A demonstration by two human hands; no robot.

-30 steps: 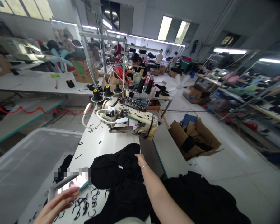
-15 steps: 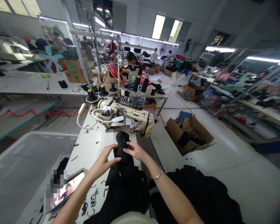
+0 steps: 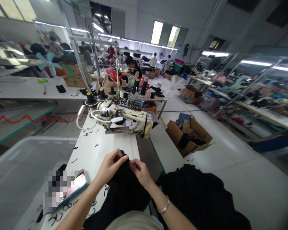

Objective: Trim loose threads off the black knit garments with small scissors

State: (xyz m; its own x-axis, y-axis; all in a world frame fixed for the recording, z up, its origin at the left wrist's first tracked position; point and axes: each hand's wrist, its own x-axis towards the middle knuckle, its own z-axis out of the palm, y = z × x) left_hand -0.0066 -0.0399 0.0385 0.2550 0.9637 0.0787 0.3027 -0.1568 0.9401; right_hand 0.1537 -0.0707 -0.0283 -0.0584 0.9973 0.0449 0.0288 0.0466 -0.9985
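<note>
Black fabric (image 3: 129, 188) lies over the near end of the white sewing table (image 3: 98, 153) and hangs toward my lap. My left hand (image 3: 112, 163) pinches the top edge of this fabric between thumb and fingers. Close beside it on the right, my right hand (image 3: 139, 169) is closed at the same edge; a small dark item shows between its fingertips, too small to name. Beyond both hands stands a beige sewing machine (image 3: 129, 118) with a white lamp on a bent neck.
Left of the table is a translucent bin (image 3: 26, 179). A propped phone (image 3: 74, 187) and black thread scraps lie on the table's left. A dark cloth pile (image 3: 201, 198) sits at right, with a cardboard box (image 3: 194, 134) beyond. A person (image 3: 132, 67) works behind the machine.
Both hands have drawn the fabric nearer, away from the machine. My left hand has closed from a spread pose onto the fabric's edge. The whole view has shifted slightly.
</note>
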